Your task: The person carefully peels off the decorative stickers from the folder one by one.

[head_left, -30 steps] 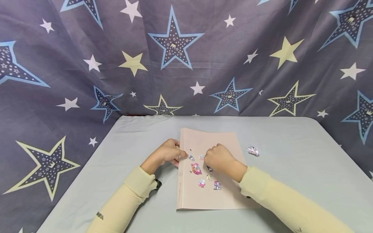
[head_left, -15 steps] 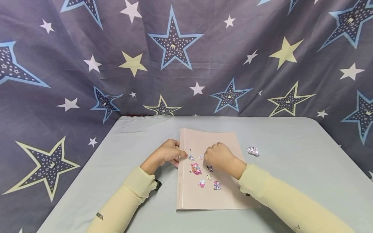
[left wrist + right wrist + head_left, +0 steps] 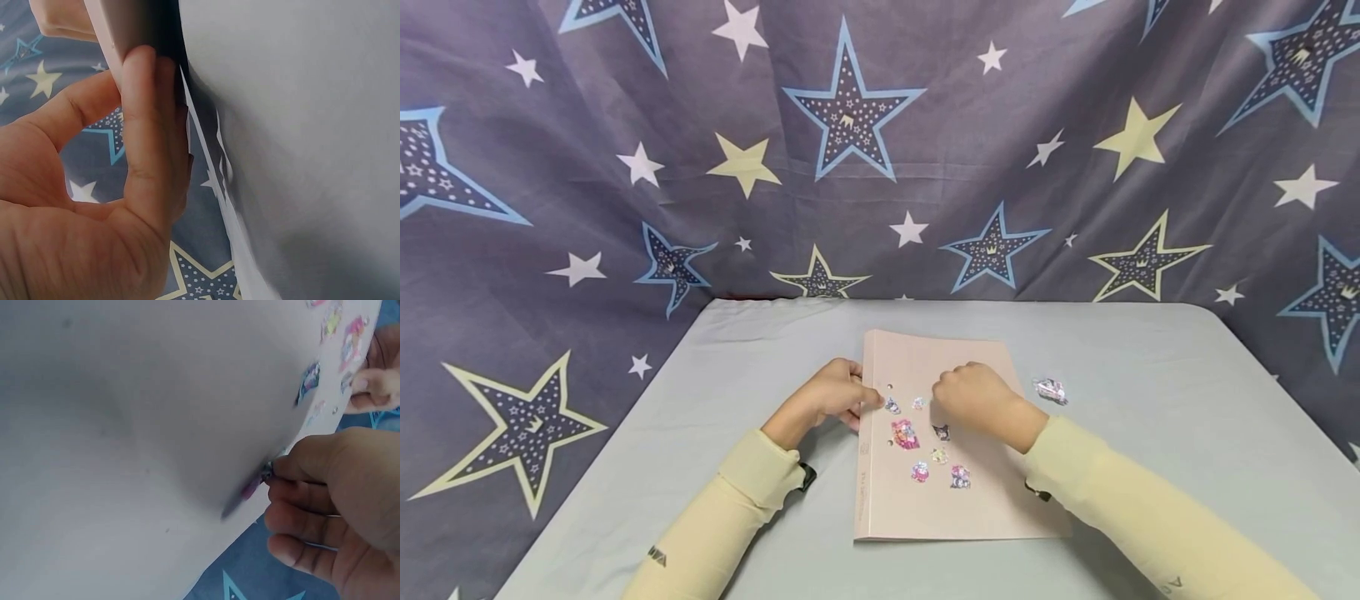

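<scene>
A pale pink file folder [image 3: 902,517] lies on the table with its spine to the left. My left hand [image 3: 835,390] grips the spine edge, thumb on the cover and fingers at the side and beneath. Above the upper middle of the cover is my right hand [image 3: 976,396], its fingers curled. In the right wrist view, its thumb and forefinger pinch a small shiny sticker [image 3: 253,485] close to the cover; whether it touches is unclear. Several stickers sit on the cover, among them a pink one [image 3: 905,433], a dark one [image 3: 941,432] and a purple one [image 3: 960,477].
More shiny stickers [image 3: 1051,390] lie in a small pile right of the folder on the grey-covered table [image 3: 1150,400]. A dark curtain [image 3: 880,208] with stars hangs behind the table and along its sides.
My right hand stays nearly still at first, then shifts slightly right and away from me, uncovering more of the dark sticker. The left hand and folder have not visibly moved.
</scene>
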`<state>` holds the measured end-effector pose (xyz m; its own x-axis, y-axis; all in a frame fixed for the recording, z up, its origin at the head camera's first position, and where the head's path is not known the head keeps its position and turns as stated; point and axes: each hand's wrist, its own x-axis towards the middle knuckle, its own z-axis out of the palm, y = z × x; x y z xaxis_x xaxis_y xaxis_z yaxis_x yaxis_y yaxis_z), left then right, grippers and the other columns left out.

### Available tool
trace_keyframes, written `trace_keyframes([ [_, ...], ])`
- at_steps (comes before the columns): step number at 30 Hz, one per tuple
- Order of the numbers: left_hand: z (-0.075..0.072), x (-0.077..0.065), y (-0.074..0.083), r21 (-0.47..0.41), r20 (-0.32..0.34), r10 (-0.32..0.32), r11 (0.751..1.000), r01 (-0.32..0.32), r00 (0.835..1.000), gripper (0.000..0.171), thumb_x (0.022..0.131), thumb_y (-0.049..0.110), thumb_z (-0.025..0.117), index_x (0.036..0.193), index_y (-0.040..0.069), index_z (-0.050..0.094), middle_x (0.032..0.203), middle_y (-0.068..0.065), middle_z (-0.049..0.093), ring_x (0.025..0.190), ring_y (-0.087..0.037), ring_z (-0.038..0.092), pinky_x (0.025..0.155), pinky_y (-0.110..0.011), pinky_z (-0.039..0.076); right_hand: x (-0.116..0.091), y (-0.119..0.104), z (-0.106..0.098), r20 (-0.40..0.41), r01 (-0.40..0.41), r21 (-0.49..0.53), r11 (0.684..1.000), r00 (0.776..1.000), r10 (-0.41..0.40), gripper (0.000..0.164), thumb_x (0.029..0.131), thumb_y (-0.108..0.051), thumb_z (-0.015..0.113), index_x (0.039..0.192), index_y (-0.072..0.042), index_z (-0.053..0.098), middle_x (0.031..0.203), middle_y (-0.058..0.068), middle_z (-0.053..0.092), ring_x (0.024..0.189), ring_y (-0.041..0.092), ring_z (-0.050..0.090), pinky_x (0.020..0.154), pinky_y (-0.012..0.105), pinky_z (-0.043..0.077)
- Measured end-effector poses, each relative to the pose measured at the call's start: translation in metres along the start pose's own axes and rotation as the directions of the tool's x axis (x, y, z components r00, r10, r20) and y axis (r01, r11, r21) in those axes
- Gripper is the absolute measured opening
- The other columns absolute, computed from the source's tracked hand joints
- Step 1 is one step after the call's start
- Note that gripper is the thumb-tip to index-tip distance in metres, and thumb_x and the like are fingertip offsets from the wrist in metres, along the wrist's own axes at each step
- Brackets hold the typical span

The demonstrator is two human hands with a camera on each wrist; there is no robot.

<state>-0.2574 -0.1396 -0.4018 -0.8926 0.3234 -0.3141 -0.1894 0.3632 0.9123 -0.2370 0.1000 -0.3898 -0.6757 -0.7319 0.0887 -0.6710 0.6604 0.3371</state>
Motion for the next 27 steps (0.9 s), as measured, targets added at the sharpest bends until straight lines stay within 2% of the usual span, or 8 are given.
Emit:
trace_keyframes([
  [9, 0.0, -0.001, 0.001, 0.006, -0.002, 0.002, 1.0, -0.002, 1.0, 0.036, 0.078, 0.004, 0.071, 0.107, -0.007, 0.052, 0.082, -0.017, 0.069, 0.06, -0.024, 0.066, 0.053, -0.039, 0.06, -0.003, 0.011, 0.001, -0.007, -0.004, 0.126, 0.992, 1.0, 0.005, 0.009, 0.09, -0.008, 0.06, 0.084, -0.009, 0.066, 0.08, 0.004, 0.064, 0.069, 0.02, 0.061, 0.062, 0.035, 0.058],
  [21, 0.0, -0.002, 0.001, -0.002, -0.009, -0.003, 1.0, 0.003, 1.0, 0.036, 0.078, 0.004, 0.071, 0.107, -0.006, 0.052, 0.082, -0.018, 0.069, 0.06, -0.025, 0.067, 0.054, -0.04, 0.06, -0.003, 0.016, 0.004, -0.034, 0.006, 0.135, 0.991, 0.999, -0.002, 0.013, 0.089, -0.007, 0.059, 0.076, -0.011, 0.061, 0.077, 0.004, 0.062, 0.067, 0.021, 0.061, 0.059, 0.034, 0.057],
  [27, 0.0, -0.002, 0.002, -0.002, -0.007, -0.002, 1.0, 0.002, 1.0, 0.037, 0.078, 0.004, 0.071, 0.108, -0.007, 0.052, 0.081, -0.017, 0.069, 0.059, -0.025, 0.067, 0.054, -0.04, 0.06, -0.007, 0.018, 0.002, -0.051, 0.002, 0.163, 0.987, 0.999, 0.006, 0.012, 0.09, -0.012, 0.06, 0.078, -0.011, 0.061, 0.077, 0.003, 0.062, 0.067, 0.021, 0.061, 0.06, 0.034, 0.057],
])
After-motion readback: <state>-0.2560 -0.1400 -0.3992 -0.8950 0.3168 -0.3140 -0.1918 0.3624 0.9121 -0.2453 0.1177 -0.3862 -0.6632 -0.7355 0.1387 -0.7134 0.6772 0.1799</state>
